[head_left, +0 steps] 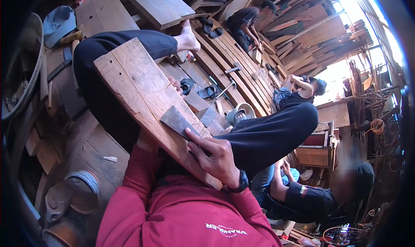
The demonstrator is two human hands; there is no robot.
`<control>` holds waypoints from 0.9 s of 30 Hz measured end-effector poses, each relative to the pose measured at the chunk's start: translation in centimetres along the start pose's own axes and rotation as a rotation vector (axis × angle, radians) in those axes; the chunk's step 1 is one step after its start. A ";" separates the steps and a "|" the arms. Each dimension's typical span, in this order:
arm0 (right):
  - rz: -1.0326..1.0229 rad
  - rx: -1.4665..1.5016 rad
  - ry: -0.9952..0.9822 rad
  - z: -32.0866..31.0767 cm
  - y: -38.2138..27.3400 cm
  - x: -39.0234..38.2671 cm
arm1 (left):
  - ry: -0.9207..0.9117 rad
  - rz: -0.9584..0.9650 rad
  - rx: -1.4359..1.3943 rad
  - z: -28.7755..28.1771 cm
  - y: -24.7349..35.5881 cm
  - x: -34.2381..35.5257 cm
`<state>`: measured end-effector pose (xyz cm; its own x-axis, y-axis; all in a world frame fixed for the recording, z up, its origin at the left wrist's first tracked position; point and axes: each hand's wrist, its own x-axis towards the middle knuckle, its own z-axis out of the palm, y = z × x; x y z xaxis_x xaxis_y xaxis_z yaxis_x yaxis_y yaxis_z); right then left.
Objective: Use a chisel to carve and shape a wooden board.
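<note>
A long, thick wooden board [134, 80] lies slantwise across my lap, with cracks along its grain and two small dark holes near its far end. On its upper face rests a flat, dark grey rectangular plate [174, 121], its exact kind unclear. My right hand [214, 155], with a dark watch at the wrist, is closed on the plate's near end, fingers pressing along it. My left forearm passes beneath the board. Of my left hand [175, 85] only the fingertips show, curled at the board's far edge; its palm is hidden.
Footwear [206, 92], a hammer [232, 69] and a bucket [240, 112] lie beyond my legs. Other people sit at the back [246, 24] and right [320, 199]. At left are a pale cap [59, 24], a large round basin [36, 74] and a tin [84, 188].
</note>
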<state>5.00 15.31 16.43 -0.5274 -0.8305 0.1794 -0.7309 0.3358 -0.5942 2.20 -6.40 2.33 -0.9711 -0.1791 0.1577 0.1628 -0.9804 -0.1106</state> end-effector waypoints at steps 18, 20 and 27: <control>0.118 0.035 0.025 0.0 0.0 -0.6 | 0.022 -0.040 -0.017 -2.6 0.2 0.7; 0.142 0.015 0.037 0.2 0.1 -0.5 | 0.088 -0.007 0.048 -2.0 0.3 0.3; 0.210 0.044 0.066 -0.9 0.9 -2.8 | -0.054 -0.043 -0.023 -4.0 0.9 1.0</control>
<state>5.40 18.35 16.11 -0.6941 -0.7132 0.0983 -0.5831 0.4769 -0.6576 0.73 -7.18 -1.51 -0.9663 -0.1412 0.2155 0.1162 -0.9854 -0.1245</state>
